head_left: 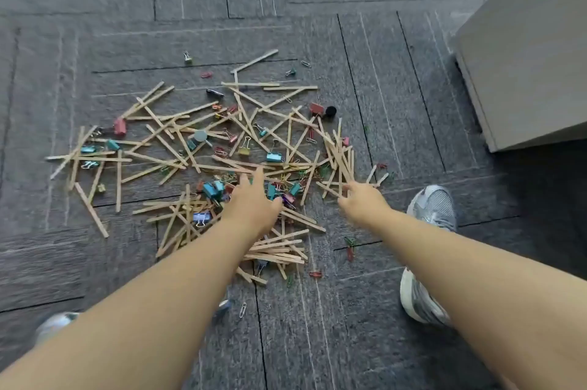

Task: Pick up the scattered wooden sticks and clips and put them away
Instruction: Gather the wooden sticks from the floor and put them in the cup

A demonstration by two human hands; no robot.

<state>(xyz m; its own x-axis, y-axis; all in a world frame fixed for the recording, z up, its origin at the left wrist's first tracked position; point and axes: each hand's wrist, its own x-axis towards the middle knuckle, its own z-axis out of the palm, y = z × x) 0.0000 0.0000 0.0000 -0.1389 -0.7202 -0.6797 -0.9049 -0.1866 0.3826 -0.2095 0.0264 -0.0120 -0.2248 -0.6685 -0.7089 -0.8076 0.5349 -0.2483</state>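
Sticks (276, 251) of pale wood lie criss-crossed with coloured clips (273, 157) on grey carpet (127, 24) at the centre of the head view, the heap running from centre left to near a grey shoe (433, 205) at right. The left hand (254, 202) reaches into the middle of the heap, fingers straight and spread, holding nothing. The right hand (362, 202), right of centre, curls its fingers at the near ends of a fan of sticks; whether it grips them cannot be told. The sticks look light, thin and stiff, likely best gathered in bundles at mid-length; the small clips probably need pinching or scooping. A beige cabinet (524, 56) stands upper right.
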